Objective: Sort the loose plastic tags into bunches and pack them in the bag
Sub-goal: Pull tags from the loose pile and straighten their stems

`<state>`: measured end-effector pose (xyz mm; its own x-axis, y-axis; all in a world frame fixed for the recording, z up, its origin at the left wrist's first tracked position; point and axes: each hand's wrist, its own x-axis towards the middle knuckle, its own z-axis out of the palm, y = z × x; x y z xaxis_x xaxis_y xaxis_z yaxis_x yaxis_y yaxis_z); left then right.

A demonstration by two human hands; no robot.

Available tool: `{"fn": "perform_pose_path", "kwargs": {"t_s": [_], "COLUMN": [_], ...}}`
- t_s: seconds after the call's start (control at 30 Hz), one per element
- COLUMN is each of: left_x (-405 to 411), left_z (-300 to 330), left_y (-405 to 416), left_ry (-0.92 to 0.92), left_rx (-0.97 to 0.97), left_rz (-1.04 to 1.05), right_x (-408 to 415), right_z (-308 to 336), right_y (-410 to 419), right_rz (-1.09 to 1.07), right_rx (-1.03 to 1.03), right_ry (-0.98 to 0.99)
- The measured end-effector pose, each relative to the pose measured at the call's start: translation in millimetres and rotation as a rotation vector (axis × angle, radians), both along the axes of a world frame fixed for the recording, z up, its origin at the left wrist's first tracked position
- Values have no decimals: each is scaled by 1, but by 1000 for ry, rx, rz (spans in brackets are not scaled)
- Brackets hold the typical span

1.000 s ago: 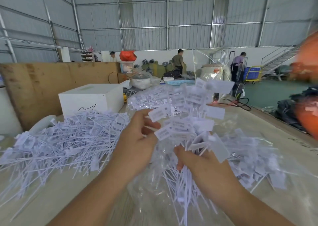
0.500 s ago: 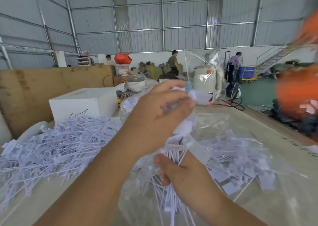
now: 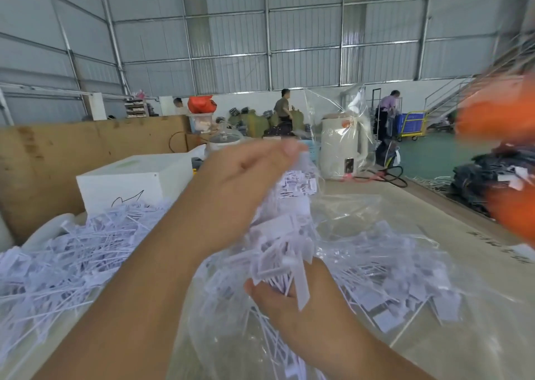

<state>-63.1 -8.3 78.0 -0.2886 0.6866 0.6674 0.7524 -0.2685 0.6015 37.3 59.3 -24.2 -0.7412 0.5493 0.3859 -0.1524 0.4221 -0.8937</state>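
Observation:
My right hand (image 3: 292, 301) grips a bunch of white plastic tags (image 3: 285, 243) by their thin stems, flag ends pointing up. My left hand (image 3: 240, 188) lies over the top of that bunch with fingers stretched forward, pressing the flags down. The bunch stands over a clear plastic bag (image 3: 362, 214) spread on the table, with more tags (image 3: 385, 278) inside it on the right. A large heap of loose tags (image 3: 66, 261) covers the table to the left.
A white box (image 3: 130, 180) stands behind the loose heap, with a plywood board (image 3: 58, 154) behind it. A white kettle (image 3: 343, 148) wrapped in clear film and a cable sit at the table's far end. Blurred orange bags (image 3: 503, 154) hang at right. People work in the background.
My left hand rose from pinching tags beside the bunch and swept over its top, flattening the flags. The right hand kept its grip on the stems.

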Motion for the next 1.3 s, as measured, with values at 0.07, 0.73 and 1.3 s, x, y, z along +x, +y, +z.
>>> {"fn": "perform_pose_path", "kwargs": {"t_s": [0.07, 0.73, 1.3], "left_x": [-1, 14, 5], "left_z": [-4, -107, -100], "left_y": [5, 1, -9], "left_ry": [16, -213, 281], "left_rx": [-81, -323, -423], "left_rz": [-18, -43, -163], "right_x": [-1, -5, 3], "right_z": [-2, 5, 5], "right_y": [1, 36, 56], "right_rz": [-20, 138, 44], "right_rx": [-55, -433, -822], "right_ry": [4, 337, 275]}}
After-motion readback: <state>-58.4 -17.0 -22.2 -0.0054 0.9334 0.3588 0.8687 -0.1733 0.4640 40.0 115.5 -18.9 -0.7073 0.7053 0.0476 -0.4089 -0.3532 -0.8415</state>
